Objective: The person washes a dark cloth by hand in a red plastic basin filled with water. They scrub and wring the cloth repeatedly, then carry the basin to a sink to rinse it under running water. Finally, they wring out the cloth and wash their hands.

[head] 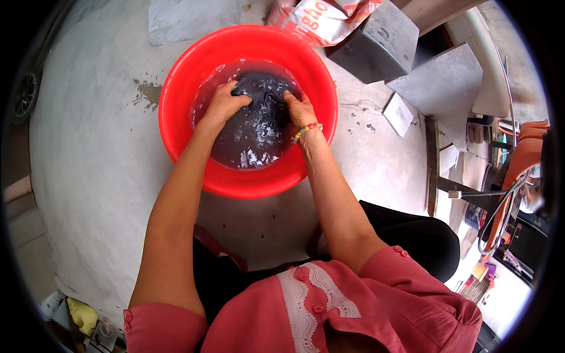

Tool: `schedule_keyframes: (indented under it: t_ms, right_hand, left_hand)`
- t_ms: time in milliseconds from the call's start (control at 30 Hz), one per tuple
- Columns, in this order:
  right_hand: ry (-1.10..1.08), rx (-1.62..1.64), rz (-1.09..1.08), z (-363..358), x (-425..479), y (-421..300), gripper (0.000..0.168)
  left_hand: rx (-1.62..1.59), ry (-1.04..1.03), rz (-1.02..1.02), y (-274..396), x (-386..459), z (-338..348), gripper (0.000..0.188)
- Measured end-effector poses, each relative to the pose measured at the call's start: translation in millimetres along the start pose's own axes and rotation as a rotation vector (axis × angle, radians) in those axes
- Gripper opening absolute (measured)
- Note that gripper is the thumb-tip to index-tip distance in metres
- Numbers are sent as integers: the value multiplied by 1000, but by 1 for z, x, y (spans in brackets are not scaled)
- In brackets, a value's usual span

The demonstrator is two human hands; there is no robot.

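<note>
A round red plastic basin [249, 187] stands on the floor before me, partly filled with murky grey water [234, 145]. In the water lies a dark wet cloth [265, 86], bunched up and partly above the surface. My left hand [227, 102] grips its left edge, thumb and fingers on the fabric. On the right side my right hand [300, 108] holds the cloth with the thumb on top; some of its fingers are hidden. A beaded bracelet [307, 131] circles my right wrist.
Behind the basin are a red-and-white printed sack [315, 20] and a grey box-shaped block [379, 42]. A slanted grey panel [446, 84] and a white tile [398, 114] lie to the right. Farther right, a cable [499, 225] hangs by an orange chair [521, 163].
</note>
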State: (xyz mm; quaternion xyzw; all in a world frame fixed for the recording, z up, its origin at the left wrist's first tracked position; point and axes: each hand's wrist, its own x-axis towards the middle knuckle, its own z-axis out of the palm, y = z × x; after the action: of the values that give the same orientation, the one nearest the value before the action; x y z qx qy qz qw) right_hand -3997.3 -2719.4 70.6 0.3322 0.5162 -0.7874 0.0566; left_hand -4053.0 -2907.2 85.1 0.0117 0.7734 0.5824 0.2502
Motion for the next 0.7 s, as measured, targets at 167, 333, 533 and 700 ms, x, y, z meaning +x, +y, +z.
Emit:
schedule_keyframes:
  t_ms: [167, 333, 533, 700]
  right_hand:
    - [127, 190, 89, 31, -33, -23, 52]
    - [-162, 589, 177, 28, -35, -22, 68]
    - [-143, 906, 258, 35, -42, -14, 59]
    - [-101, 1194, 375, 31, -32, -2, 63]
  left_hand:
    - [-675, -178, 11, 81, -37, 11, 30]
    - [-1060, -206, 20, 99, -41, 1, 27]
    - [-1152, 197, -186, 40, -10, -5, 30]
    - [-861, 72, -152, 34, -24, 25, 39]
